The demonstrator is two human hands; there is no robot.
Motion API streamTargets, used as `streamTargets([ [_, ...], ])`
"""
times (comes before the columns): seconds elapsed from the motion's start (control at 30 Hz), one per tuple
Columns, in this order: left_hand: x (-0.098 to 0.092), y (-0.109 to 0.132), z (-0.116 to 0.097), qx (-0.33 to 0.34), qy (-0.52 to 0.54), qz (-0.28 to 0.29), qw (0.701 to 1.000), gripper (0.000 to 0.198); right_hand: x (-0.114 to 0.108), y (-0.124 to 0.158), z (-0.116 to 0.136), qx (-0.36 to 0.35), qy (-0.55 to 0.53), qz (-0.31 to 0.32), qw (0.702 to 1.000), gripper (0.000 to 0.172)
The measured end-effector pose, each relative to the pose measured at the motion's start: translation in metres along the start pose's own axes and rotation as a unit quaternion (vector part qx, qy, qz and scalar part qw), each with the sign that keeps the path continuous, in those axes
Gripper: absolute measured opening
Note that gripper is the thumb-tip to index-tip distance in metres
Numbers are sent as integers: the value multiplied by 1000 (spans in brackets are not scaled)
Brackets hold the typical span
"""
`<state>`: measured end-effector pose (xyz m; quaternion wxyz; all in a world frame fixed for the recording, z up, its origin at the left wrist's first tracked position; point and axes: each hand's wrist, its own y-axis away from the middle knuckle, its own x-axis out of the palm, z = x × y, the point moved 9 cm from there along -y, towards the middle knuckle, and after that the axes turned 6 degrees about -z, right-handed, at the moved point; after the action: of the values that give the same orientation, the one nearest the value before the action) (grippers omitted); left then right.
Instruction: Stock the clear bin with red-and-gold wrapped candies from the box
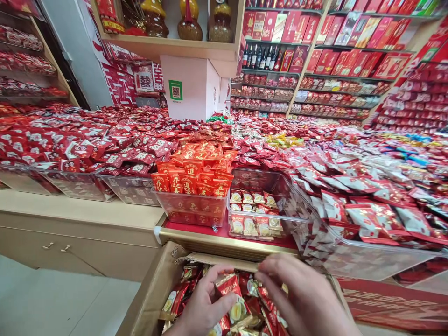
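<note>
My left hand [206, 303] is over an open cardboard box [150, 284], thumb and fingers closed about a red and gold durian candy packet [237, 303]. To its right, my right hand [304, 294] hangs above the same box. Its fingers are bent with the tips close together, slightly blurred, and whatever they pinch is hidden. More red durian candy packets [175, 298] fill the box beneath both hands. Just beyond the box stands a clear plastic bin [254, 235] holding rows of upright durian packets in its lower part.
Left of that bin, another clear bin [192, 210] is heaped with orange-red packets. A large bin [378, 252] of red and white packets borders the right. Behind lie mounds of wrapped sweets [87, 135], a white pillar [189, 88] and stocked shelves [280, 70]. A beige cabinet [80, 238] runs left.
</note>
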<state>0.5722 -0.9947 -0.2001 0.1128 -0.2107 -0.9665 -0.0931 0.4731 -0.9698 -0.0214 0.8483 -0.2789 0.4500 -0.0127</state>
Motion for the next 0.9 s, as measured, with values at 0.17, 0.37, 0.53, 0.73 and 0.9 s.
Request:
streamTargets([
  [0.17,-6,1,-3,32,-135,-32,990,37,-43,-112,-33,21,261,46,964,19],
  [0.37,-6,3,-5,48,-194,-36,979,39,43,-164,-129,71,406,339,846,24],
  [0.53,-8,1,-2,72,-235,-26,969,43,85,-137,-164,81,406,448,793,27],
  [0.73,-11,0,-7,67,-287,-58,954,43,90,-115,-181,73,400,458,790,40],
  [0.9,-9,2,-12,75,-294,-59,951,43,92,-108,-174,68,382,447,806,35],
])
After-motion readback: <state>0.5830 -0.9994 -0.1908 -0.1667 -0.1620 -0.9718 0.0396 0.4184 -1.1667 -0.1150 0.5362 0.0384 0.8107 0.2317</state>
